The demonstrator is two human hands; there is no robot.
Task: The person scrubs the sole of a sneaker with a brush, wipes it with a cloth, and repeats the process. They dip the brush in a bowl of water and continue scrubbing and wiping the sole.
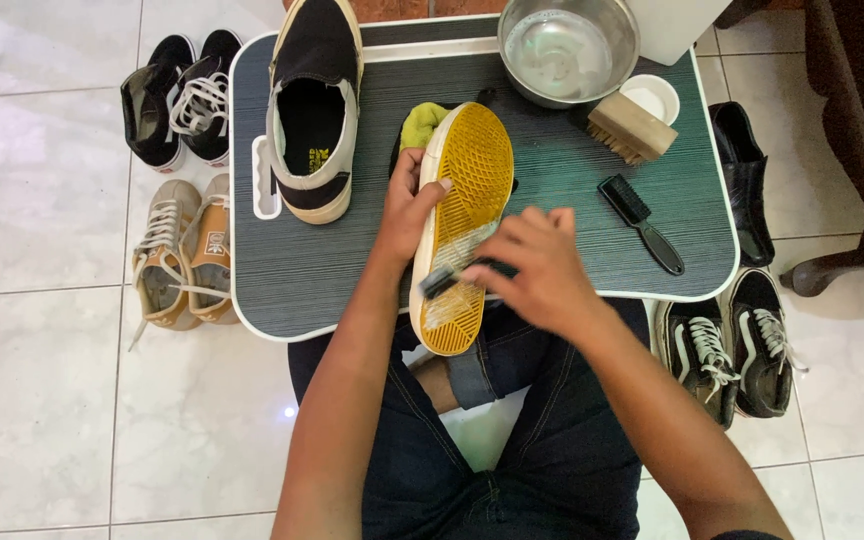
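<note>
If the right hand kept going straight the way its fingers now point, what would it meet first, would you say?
The right hand points up and left, so it would probably meet the left hand gripping the upturned yellow-soled shoe; depth is unclear.

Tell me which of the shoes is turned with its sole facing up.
The shoe with the yellow sole, held by the left hand on the tray. The black slip-on beside it and the pairs on the floor all stand upright.
</note>
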